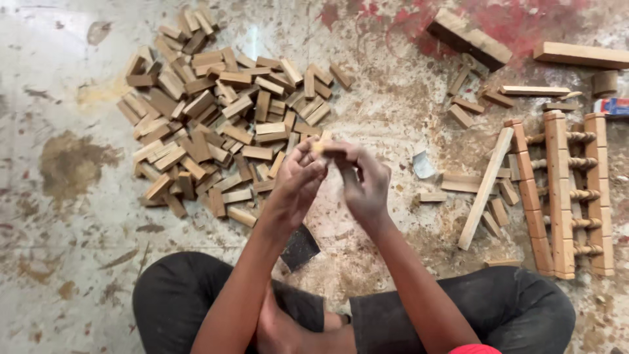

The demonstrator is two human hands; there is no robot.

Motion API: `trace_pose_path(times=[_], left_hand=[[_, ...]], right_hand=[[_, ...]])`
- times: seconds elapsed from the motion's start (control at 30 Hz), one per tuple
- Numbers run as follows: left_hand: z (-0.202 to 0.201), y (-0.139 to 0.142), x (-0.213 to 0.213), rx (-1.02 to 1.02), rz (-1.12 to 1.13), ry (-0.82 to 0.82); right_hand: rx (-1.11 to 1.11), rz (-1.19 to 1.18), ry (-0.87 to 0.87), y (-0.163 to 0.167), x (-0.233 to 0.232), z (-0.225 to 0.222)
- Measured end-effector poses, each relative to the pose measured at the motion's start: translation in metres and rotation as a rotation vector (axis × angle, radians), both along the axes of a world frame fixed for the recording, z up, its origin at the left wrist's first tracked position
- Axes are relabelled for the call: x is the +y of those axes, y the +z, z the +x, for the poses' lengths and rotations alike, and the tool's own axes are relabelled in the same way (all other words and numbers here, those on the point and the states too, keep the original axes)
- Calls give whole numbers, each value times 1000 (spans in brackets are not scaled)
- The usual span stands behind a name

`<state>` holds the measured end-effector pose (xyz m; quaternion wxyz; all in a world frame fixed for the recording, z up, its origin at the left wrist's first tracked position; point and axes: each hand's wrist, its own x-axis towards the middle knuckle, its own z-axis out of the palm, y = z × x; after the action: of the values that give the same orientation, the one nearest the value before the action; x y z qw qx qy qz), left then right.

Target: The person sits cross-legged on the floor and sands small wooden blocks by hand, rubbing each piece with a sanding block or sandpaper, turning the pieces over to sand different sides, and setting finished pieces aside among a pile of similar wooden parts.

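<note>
Bright, even daylight; soft shadows only under hands (331, 180) and block pile (223, 124); pale glare patch on floor (59, 46) upper left; hands slightly motion-blurred; rest sharp; mild wide-angle stretch at edges, no heavy noise.

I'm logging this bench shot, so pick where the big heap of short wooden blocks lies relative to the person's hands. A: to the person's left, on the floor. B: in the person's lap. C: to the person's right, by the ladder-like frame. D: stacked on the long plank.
A: the heap of short wooden blocks spreads over the floor left of the left hand and right hand; the ladder-like frame lies right.
</note>
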<state>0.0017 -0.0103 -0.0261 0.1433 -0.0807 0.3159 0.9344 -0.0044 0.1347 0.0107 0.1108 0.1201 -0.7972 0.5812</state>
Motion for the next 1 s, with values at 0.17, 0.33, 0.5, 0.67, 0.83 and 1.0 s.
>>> trace_pose_path(times=[0.17,0.33,0.5,0.67,0.83,1.0], left_hand=[[3,7,-2,-32,127,13],[3,12,-3,5,81,19],[4,12,2,17,23,18],[5,9,6,43,51,71],[13,-5,7,27,33,87],[20,-15,7,30,23,82]], right_hand=[[-211,31,-36,34,-2,5],[54,-2,64,52,-6,5],[227,-1,111,38,-2,8],[42,-99,47,21,1,6],[-48,-2,35,19,4,5],[48,-53,105,13,3,1]])
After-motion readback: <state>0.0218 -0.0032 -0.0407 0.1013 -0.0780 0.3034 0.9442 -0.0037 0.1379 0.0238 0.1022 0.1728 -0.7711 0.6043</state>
